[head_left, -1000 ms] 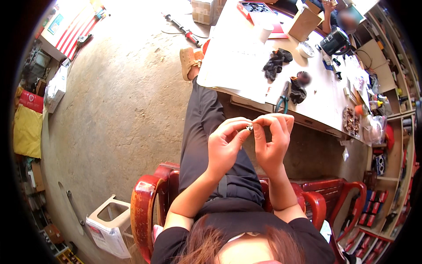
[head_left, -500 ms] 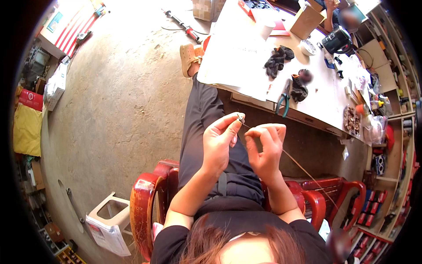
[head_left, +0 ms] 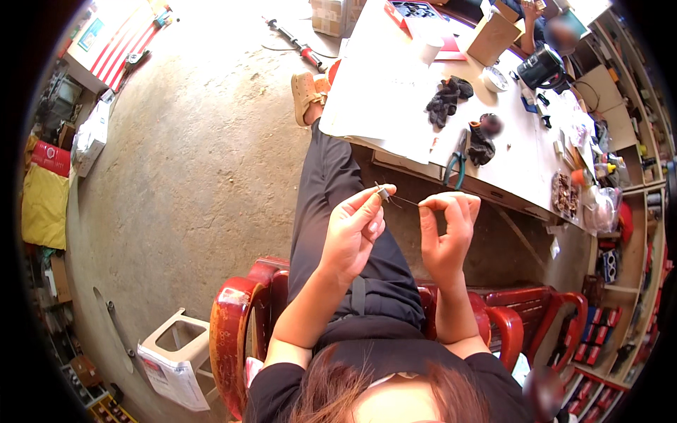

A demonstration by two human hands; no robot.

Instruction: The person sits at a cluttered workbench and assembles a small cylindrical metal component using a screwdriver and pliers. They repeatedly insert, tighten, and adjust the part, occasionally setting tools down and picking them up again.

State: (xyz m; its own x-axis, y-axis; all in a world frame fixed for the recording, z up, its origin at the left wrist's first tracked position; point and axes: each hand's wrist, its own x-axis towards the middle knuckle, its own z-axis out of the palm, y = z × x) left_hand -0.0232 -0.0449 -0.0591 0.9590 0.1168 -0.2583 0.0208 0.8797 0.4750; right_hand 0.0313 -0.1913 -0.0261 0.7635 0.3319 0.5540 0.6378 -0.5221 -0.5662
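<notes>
My left hand pinches a small metal piece between thumb and forefinger, raised above my lap. A thin wire runs from that piece to my right hand, whose fingertips pinch it. Both hands hover close together in front of the white table's near edge. I sit on a red plastic chair with dark trousers below my hands.
On the table lie blue-handled pliers, dark gloves, a black round container, a cardboard box and small parts. Another person's hand shows at the far end. A white stool stands on the concrete floor to my left; shelves line the right.
My hands, pressed together a second ago, drew apart. The right hand has since come back up level with the left, with a short wire stretched between them.
</notes>
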